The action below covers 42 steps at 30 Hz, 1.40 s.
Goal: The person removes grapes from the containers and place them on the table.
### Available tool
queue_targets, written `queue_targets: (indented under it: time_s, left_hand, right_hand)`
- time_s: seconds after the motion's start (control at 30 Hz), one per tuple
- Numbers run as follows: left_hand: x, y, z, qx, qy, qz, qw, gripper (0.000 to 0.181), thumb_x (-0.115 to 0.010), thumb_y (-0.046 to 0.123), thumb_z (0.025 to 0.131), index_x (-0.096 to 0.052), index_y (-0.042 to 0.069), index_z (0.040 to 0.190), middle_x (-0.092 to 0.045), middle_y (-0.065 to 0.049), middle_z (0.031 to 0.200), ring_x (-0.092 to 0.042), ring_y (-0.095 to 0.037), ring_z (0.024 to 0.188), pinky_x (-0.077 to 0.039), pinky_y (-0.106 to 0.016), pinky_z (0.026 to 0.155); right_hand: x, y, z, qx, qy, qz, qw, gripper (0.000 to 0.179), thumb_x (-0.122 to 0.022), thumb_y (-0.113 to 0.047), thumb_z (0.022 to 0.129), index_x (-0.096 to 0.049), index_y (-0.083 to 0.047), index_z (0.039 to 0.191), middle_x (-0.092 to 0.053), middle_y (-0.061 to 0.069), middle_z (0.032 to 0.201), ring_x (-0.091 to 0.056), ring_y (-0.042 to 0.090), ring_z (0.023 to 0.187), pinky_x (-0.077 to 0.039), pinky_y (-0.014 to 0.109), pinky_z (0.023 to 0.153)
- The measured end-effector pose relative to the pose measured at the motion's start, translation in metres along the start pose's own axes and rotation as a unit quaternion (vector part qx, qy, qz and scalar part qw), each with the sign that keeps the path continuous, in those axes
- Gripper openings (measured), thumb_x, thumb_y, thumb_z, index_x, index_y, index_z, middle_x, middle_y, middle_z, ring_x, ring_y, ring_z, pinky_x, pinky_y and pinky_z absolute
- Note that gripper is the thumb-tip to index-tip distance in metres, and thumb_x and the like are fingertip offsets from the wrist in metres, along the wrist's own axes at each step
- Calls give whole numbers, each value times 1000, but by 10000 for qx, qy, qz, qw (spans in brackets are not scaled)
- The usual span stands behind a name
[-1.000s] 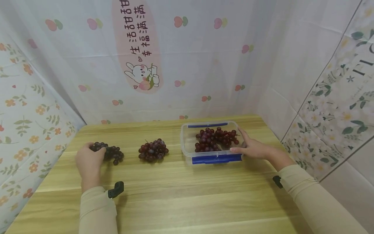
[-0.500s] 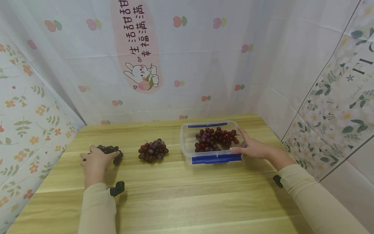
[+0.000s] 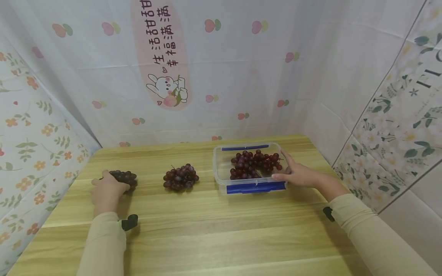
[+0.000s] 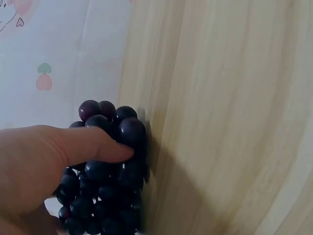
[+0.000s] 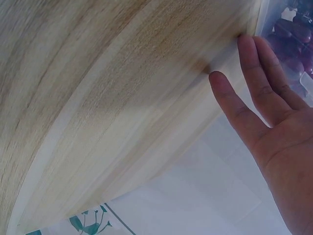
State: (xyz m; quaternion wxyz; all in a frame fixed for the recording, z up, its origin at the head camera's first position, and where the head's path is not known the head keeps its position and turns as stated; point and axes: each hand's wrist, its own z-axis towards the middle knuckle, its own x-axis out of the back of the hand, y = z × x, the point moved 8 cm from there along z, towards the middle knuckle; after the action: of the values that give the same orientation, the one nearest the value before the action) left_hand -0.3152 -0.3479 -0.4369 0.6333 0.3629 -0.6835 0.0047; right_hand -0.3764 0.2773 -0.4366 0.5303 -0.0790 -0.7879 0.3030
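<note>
On the left of the table, my left hand (image 3: pixel 105 193) grips a bunch of black grapes (image 3: pixel 126 179). In the left wrist view the thumb lies across the grapes (image 4: pixel 132 131), while the other fingers are mostly hidden. My right hand (image 3: pixel 300 175) rests against the right side of a clear plastic food container (image 3: pixel 216 168), its thumb at the front rim. Seen from the right wrist, the fingers (image 5: pixel 254 83) are straight and spread along the container's side. Inside the lidless container lie bunches of red grapes (image 3: pixel 244 163).
Another bunch of dark red grapes (image 3: pixel 181 177) sits on the wooden table (image 3: pixel 207 230) between the left hand and the container. A blue clip (image 3: pixel 255 187) hangs on the container's front. Printed curtains (image 3: pixel 221 76) close off the back and both sides.
The left hand first shifted right with its fingers spread over the black grapes, then back left, now holding the bunch, which has moved slightly left. The right hand and container stay put.
</note>
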Motion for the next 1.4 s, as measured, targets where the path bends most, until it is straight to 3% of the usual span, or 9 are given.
queue_targets:
  time_s: [0.2, 0.4, 0.53, 0.73, 0.87, 1.0, 1.27, 1.4]
  left_hand:
    - [6, -1, 2, -377, 18, 91, 9992, 97, -65, 18, 92, -6, -10, 163, -20, -57, 149, -37, -77, 128, -46, -77, 97]
    - [11, -10, 7, -527, 136, -314, 9980, 100, -57, 7, 88, 4, -6, 166, -10, -57, 155, -43, -73, 122, -48, -73, 93]
    - [13, -11, 8, -538, -41, -347, 9979, 105, -60, 10, 89, 11, -8, 165, -6, -57, 156, -39, -74, 126, -46, -76, 98]
    - [14, -3, 5, -657, -431, -40, 9969, 114, -69, 18, 89, 12, -13, 162, -6, -61, 151, -28, -80, 130, -38, -81, 105]
    - [20, 7, 4, -799, -518, 81, 9954, 116, -74, 18, 86, 8, -15, 162, -4, -62, 151, -16, -81, 134, -28, -82, 109]
    - [32, 19, 3, -853, -393, 164, 9954, 111, -72, 18, 87, 1, -15, 163, -1, -58, 156, -7, -77, 140, -27, -82, 108]
    - [58, 57, -5, -1004, -129, 88, 9948, 103, -68, 23, 93, -3, -3, 168, 4, -48, 166, -4, -72, 148, -34, -87, 101]
    - [62, 79, -10, -1299, 13, 126, 9914, 97, -65, 21, 94, -7, -1, 169, -2, -46, 166, -4, -70, 149, -38, -84, 97]
  right_hand:
    - [-1, -3, -2, 8, -23, 21, 10000, 125, -65, -64, 99, 26, -11, 166, -79, 13, 112, -75, 29, 110, -54, 59, 106]
    - [0, -7, -4, 45, -64, 47, 10000, 126, -65, -65, 99, 26, -8, 166, -78, 15, 112, -75, 29, 108, -54, 59, 106]
    - [1, -8, -4, 56, -32, -1, 10000, 125, -65, -64, 99, 25, -9, 166, -78, 15, 113, -76, 27, 106, -56, 57, 103]
    - [1, -5, -3, 33, 9, -37, 10000, 125, -65, -64, 99, 26, -11, 167, -78, 14, 111, -75, 24, 104, -58, 53, 99]
    - [0, -3, -1, 9, 6, -55, 10000, 125, -65, -65, 99, 26, -11, 167, -78, 11, 109, -75, 24, 105, -57, 54, 101]
    - [0, -2, -1, 7, -15, 10, 10000, 126, -65, -65, 98, 26, -11, 167, -79, 7, 103, -75, 25, 107, -54, 57, 105]
    - [0, -2, 0, 35, 12, 24, 10000, 125, -65, -64, 99, 27, -12, 167, -79, 7, 105, -75, 25, 109, -54, 58, 106]
    - [0, -1, 0, 23, 23, 17, 10000, 125, -65, -65, 99, 27, -13, 167, -79, 7, 104, -75, 26, 109, -54, 58, 107]
